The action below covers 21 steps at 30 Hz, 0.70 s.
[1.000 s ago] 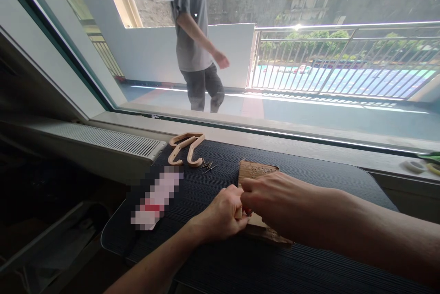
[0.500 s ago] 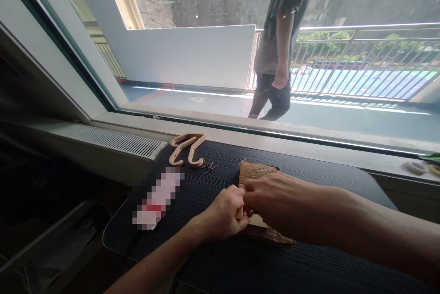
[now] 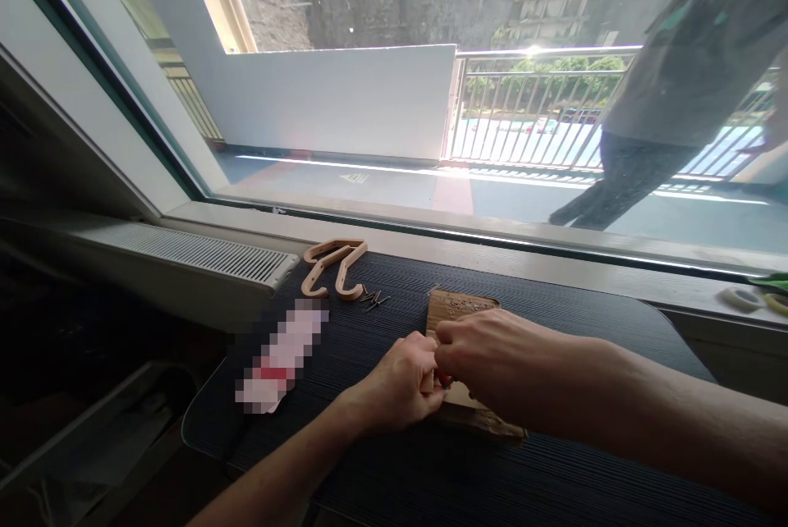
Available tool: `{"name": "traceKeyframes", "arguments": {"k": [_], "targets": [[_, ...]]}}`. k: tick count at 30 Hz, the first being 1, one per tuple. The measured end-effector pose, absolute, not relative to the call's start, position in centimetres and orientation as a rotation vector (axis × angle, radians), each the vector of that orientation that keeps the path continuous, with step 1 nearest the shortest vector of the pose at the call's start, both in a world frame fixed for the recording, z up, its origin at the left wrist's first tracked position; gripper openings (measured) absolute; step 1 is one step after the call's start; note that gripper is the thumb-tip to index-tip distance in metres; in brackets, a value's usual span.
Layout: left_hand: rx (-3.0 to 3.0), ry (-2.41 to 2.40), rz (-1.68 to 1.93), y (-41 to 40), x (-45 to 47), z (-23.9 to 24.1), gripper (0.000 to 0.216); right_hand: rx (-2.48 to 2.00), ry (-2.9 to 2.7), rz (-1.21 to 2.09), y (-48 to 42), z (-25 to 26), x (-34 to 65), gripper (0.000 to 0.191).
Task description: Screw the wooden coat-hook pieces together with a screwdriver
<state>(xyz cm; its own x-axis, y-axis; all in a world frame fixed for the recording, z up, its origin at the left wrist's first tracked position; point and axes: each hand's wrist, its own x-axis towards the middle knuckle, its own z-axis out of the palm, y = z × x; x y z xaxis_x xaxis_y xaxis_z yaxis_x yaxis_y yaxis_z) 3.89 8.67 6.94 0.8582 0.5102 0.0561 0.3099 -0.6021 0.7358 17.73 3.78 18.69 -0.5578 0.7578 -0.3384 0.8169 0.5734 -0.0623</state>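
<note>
A brown wooden board (image 3: 456, 304) lies flat on the dark ribbed table (image 3: 554, 322). My left hand (image 3: 397, 386) is closed at the board's left edge, holding it down. My right hand (image 3: 486, 359) lies over the board with its fingers pinched against the left hand. A small red thing shows between the two hands; I cannot make out what it is. Two curved wooden hooks (image 3: 332, 266) lie at the table's far left, with several small dark screws (image 3: 373, 297) beside them.
A blurred white and red object (image 3: 281, 356) lies on the table's left side. A radiator grille (image 3: 197, 252) runs along the window sill. Behind the glass a person (image 3: 665, 92) walks on the balcony. Tape rolls (image 3: 748, 298) sit on the sill at far right.
Both hands have stayed at the board's left edge with almost no movement. The person outside has walked from the middle of the window to the far right.
</note>
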Motion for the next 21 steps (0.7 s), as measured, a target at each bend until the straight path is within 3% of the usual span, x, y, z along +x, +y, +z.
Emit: {"name": "traceKeyframes", "arguments": {"k": [6,13,21], "targets": [[2.288,0.596,0.344,8.6,3.9,6.8,0.006,1.343,2.555,-0.180,3.8,16.8,18.2,0.014],[2.310,0.604,0.346,8.6,4.0,6.9,0.006,1.315,2.468,-0.287,3.7,19.5,17.3,0.015],[2.288,0.590,0.326,8.7,4.0,6.8,0.005,1.255,2.567,-0.078,3.8,17.3,17.8,0.013]]}}
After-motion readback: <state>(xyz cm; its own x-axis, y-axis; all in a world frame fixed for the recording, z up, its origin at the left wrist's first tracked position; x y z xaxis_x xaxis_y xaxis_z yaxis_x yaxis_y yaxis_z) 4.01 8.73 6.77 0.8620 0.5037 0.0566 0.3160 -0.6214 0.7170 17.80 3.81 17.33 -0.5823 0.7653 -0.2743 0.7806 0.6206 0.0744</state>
